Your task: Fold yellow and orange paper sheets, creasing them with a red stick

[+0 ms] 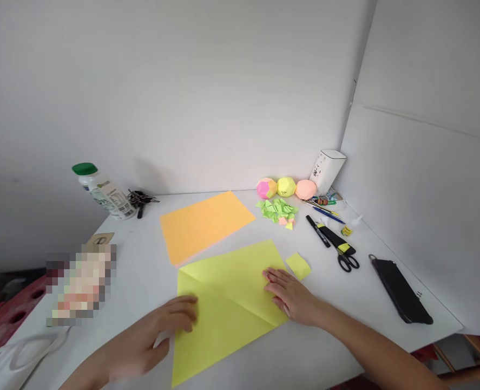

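Observation:
A large yellow sheet of paper (227, 303) with crease lines lies flat on the table in front of me. My left hand (154, 330) is at its left edge, fingers loosely bent over the paper and thumb apart, with nothing held. On the right part of the sheet rests my right hand (288, 295), its fingers closed around a slim object with red on it, mostly hidden; its exact kind cannot be made out. Just beyond that hand is a small yellow paper piece (298, 265). Behind the yellow sheet lies an orange sheet (207, 225).
Paper balls (286, 187) and green paper pieces (277, 209) sit at the back. Scissors (345, 259), a black marker (318, 231) and a black case (401, 290) are to the right. A green-capped bottle (107, 195) stands back left, beside keys (140, 200).

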A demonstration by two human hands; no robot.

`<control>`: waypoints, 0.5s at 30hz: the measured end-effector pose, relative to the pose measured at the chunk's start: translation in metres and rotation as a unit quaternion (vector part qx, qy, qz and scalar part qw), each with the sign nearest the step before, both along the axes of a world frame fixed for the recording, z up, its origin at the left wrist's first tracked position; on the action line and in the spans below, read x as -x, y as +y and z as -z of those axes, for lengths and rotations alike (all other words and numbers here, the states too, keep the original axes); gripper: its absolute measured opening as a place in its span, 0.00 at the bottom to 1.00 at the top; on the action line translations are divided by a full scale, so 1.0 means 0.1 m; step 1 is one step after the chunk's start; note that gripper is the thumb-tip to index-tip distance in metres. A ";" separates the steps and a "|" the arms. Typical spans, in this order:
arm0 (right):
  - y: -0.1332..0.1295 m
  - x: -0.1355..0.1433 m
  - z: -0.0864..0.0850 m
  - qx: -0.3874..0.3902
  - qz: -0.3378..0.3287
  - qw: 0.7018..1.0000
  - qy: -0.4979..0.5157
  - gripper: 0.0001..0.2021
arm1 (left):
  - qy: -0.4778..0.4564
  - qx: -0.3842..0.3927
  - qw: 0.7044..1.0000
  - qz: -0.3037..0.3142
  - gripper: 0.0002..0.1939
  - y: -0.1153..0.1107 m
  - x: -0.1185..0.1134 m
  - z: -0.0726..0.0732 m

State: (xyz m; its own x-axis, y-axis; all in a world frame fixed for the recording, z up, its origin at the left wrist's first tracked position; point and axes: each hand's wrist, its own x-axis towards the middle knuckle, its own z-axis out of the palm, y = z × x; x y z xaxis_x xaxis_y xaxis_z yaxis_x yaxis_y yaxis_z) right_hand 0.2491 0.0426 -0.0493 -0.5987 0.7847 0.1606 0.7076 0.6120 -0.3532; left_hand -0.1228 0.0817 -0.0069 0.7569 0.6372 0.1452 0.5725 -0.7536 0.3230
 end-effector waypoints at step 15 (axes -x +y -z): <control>0.01 -0.53 0.02 -0.152 0.240 0.957 -0.062 0.08 | 0.071 -0.120 0.990 -0.015 0.38 -0.08 -0.93 0.76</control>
State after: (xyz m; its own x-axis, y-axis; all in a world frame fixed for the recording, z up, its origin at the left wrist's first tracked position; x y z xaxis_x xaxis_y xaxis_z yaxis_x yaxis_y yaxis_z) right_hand 0.3021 0.0432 -0.0512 -0.2096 0.9023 0.3768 0.9581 0.2665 -0.1052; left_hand -0.0299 0.0734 -0.0826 0.7615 0.6201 0.1887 0.6228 -0.7807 0.0520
